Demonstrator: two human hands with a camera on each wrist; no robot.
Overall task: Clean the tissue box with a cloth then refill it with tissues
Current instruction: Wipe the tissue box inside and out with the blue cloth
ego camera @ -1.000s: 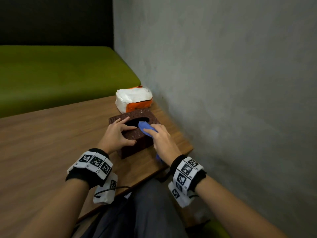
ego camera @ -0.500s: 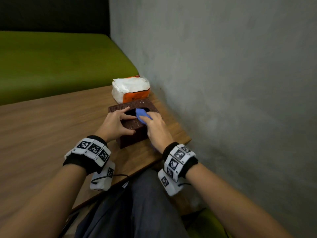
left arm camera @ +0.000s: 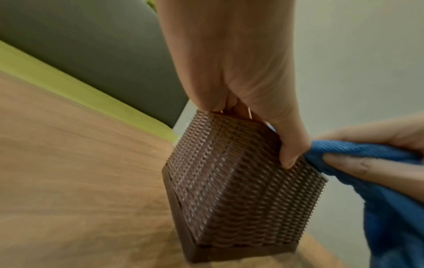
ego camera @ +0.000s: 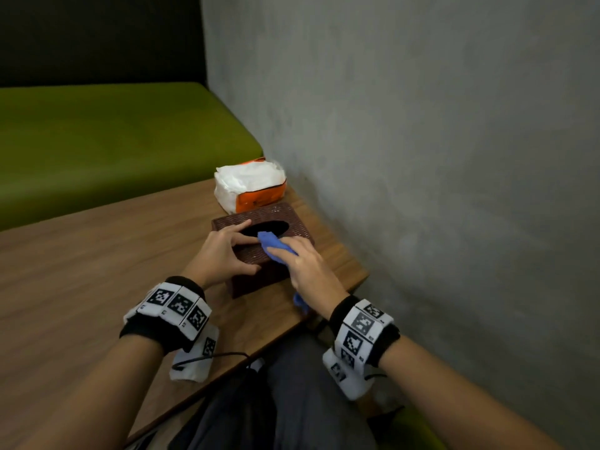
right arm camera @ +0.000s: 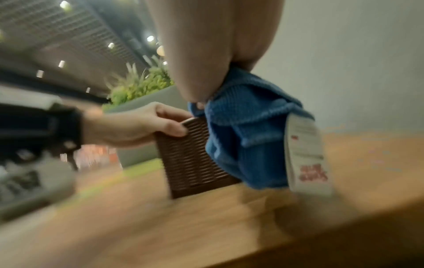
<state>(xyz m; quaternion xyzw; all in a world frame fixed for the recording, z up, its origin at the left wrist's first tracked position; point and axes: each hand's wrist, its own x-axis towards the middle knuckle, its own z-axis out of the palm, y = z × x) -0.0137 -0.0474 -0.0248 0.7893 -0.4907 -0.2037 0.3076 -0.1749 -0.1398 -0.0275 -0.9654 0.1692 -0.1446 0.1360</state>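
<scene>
Right hand point(ego camera: 308, 264): we see its fingers point(left arm camera: 358, 165) curled round the folded blue microfibre cloth point(ego camera: 274, 246), pressing it onto the top of the dark brown woven-pattern tissue box point(ego camera: 285, 217), at the near rim of the oval opening. Left hand point(ego camera: 224, 254): fingers spread on the box top, thumb point(left arm camera: 290, 154) on the near side, clamping it. Box stands on the wooden surface point(ego camera: 97, 271) near the wall-side edge. White-and-orange tissue pack point(ego camera: 250, 186) lies just behind the box.
</scene>
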